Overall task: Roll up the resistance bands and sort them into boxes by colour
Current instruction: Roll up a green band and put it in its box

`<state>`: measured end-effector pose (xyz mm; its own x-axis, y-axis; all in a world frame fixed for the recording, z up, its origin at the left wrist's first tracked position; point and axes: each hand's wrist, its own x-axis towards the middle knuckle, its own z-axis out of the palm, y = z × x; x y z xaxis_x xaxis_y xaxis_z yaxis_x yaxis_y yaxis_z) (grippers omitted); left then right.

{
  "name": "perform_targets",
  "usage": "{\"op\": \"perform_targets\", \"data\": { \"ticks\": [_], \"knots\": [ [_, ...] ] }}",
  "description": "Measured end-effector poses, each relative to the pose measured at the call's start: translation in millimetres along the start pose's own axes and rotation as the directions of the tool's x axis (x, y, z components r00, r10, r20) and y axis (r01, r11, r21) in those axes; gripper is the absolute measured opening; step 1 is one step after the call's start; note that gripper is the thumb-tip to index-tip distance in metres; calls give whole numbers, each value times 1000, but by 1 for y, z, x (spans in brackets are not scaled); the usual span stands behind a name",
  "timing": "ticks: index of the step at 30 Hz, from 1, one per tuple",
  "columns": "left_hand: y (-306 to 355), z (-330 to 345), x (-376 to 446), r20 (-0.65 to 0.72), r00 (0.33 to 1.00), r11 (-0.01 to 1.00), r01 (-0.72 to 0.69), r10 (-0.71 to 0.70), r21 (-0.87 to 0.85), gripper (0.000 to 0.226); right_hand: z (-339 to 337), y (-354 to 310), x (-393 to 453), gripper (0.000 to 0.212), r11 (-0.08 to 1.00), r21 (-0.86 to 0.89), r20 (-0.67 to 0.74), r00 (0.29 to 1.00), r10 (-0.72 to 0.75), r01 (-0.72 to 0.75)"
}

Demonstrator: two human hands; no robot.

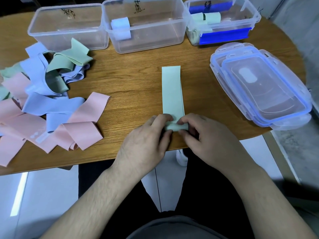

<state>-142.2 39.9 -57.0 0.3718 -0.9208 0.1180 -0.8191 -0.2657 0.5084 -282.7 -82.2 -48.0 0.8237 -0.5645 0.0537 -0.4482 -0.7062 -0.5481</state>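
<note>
A pale green resistance band (172,90) lies flat on the wooden table (134,78), stretching away from me. Its near end is curled into a small roll. My left hand (146,137) and my right hand (203,135) both pinch that roll from either side. A loose heap of pink, blue and green bands (46,100) covers the table's left side. Three clear boxes stand along the far edge: the left box (67,26) looks bare, the middle box (145,25) holds a rolled blue band (120,28), and the right box (222,19) holds rolled green bands (207,18).
A stack of clear lids with blue seals (262,85) lies on the table at the right. The table's near edge runs just under my wrists. A white shoe (181,157) shows on the floor below.
</note>
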Motion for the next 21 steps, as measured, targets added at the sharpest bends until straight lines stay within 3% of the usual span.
{"op": "perform_targets", "data": {
  "ticks": [14, 21],
  "knots": [
    [-9, 6, 7, -40, 999, 999, -36, 37, 31, 26, 2, 1, 3, 32, 998, 56, -21, 1000, -2, 3],
    [-9, 5, 12, -53, 998, 999, -28, 30, 34, 37, 2, 3, 6, 29, 1000, -8, -2, 1000, -6, 6]
  ]
}}
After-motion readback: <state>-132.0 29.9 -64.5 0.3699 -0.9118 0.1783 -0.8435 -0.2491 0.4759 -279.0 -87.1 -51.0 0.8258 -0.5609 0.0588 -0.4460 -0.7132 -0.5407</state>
